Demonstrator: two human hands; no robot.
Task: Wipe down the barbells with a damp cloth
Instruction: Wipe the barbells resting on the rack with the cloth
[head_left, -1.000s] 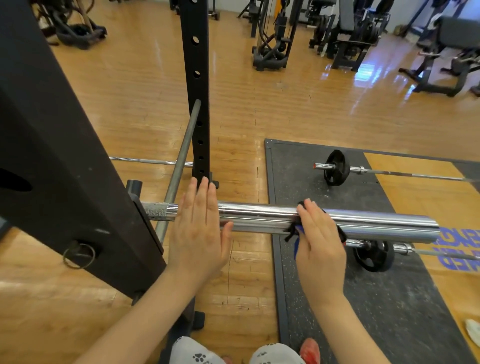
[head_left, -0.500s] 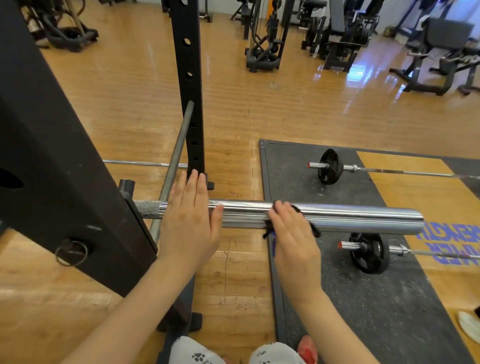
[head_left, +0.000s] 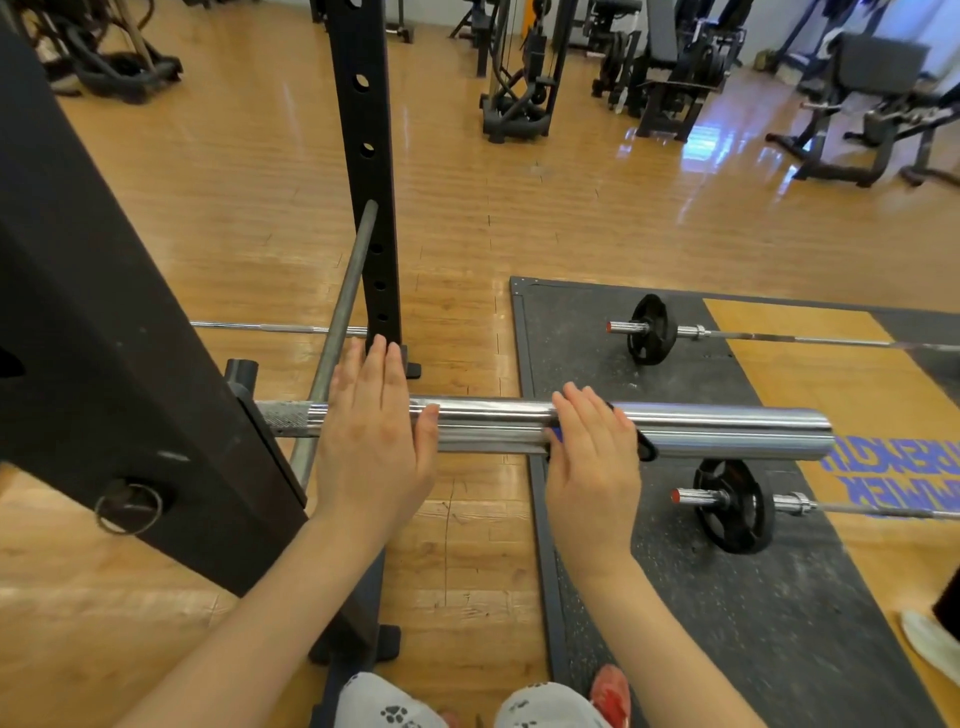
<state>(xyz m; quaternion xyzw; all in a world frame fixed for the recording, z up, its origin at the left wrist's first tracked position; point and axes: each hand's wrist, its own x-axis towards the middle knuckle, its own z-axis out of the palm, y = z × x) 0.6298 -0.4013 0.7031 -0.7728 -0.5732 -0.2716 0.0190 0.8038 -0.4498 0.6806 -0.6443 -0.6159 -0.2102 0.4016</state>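
Observation:
A chrome barbell sleeve (head_left: 727, 431) lies level on the black rack, its free end pointing right. My left hand (head_left: 371, 436) rests flat on the sleeve near the rack, fingers straight and thumb along the metal. My right hand (head_left: 592, 457) presses a dark cloth (head_left: 645, 447) with a blue edge onto the middle of the sleeve, fingers straight over it. Most of the cloth is hidden under that hand.
A black rack upright (head_left: 104, 364) fills the left; a second post (head_left: 366, 171) stands behind. Two loaded barbells (head_left: 652, 330) (head_left: 732, 506) lie on the rubber platform (head_left: 779, 623). Gym machines (head_left: 519, 88) stand at the back. A white shoe (head_left: 930, 649) is at the right edge.
My right hand with the cloth has slid left along the sleeve toward my left hand, which has stayed flat near the rack.

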